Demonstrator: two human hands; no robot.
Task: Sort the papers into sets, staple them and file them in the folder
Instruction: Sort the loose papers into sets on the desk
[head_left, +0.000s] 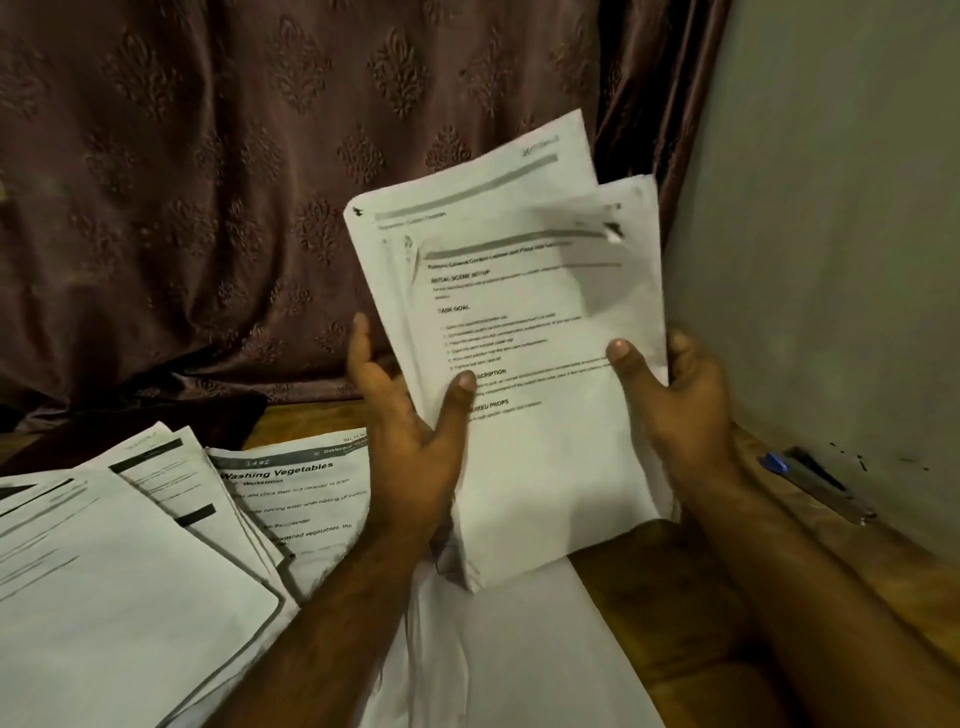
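Sheaf of papers (524, 364) — both hands, left hand (410, 415) and right hand (675, 395), each grip closed round its edges. Loose sheets (130, 545) cover the tabletop (675, 597) — sorting unfinished. Stapling and filing appear not begun.

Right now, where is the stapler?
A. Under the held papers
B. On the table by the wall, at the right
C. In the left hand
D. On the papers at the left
B: the stapler lies on the table beside the wall, apart from both hands.
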